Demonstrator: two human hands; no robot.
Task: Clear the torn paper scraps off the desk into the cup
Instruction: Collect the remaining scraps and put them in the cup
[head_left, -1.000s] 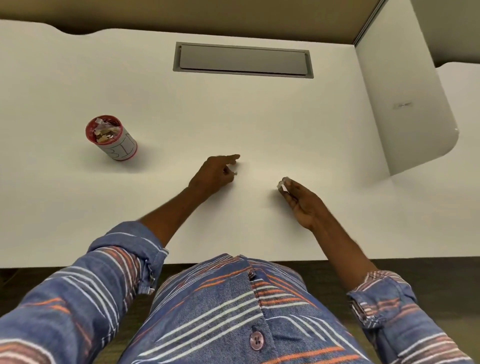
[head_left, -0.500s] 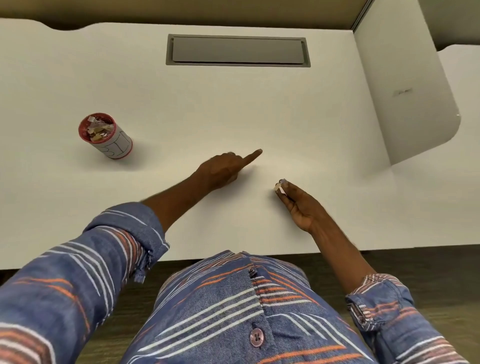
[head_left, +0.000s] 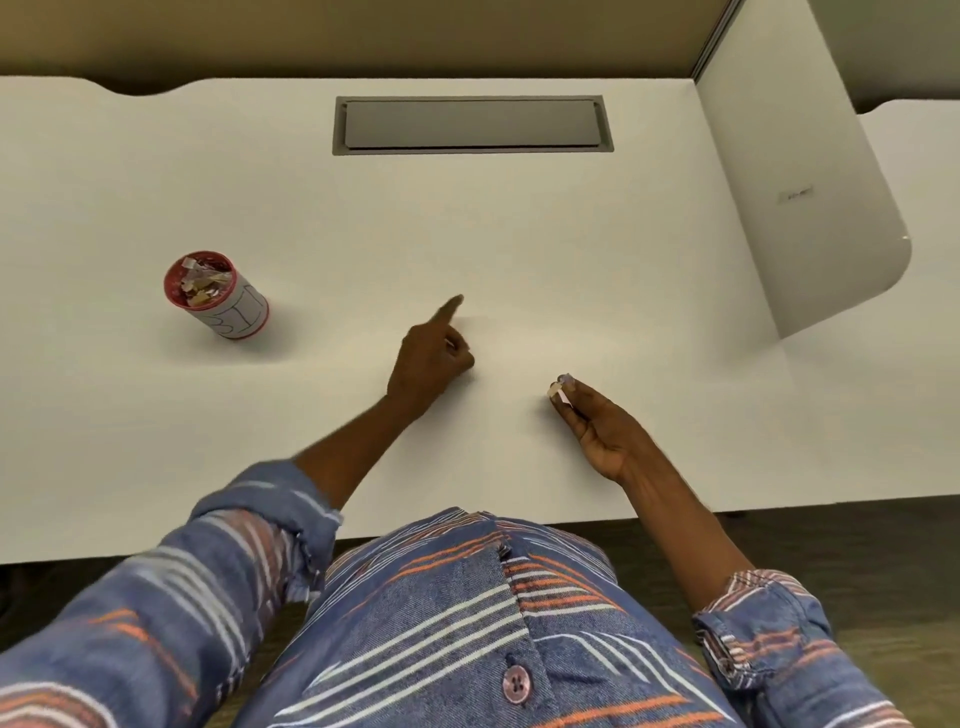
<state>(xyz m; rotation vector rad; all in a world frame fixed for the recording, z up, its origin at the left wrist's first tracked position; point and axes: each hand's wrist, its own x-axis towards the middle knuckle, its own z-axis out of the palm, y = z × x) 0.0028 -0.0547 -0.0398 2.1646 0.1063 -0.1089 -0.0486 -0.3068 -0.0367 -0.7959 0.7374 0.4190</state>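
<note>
A red-rimmed cup (head_left: 215, 296) with a white label stands at the left of the white desk (head_left: 571, 249), filled with torn scraps. My left hand (head_left: 431, 358) hovers mid-desk, to the right of the cup. Its index finger points forward while the other fingers and thumb curl in tight, hiding a paper scrap. My right hand (head_left: 597, 431) rests near the front edge and pinches a small white paper scrap (head_left: 557, 391) at its fingertips. I see no loose scraps on the desk surface.
A grey cable hatch (head_left: 470, 124) is set into the desk at the back. A white divider panel (head_left: 810, 182) stands along the right side. The desk's front edge runs just above my striped shirt.
My left hand closed on the small scrap at its thumb, swung right with the index finger out, then drew back a little and lifted. My right hand has kept its scrap and barely moved.
</note>
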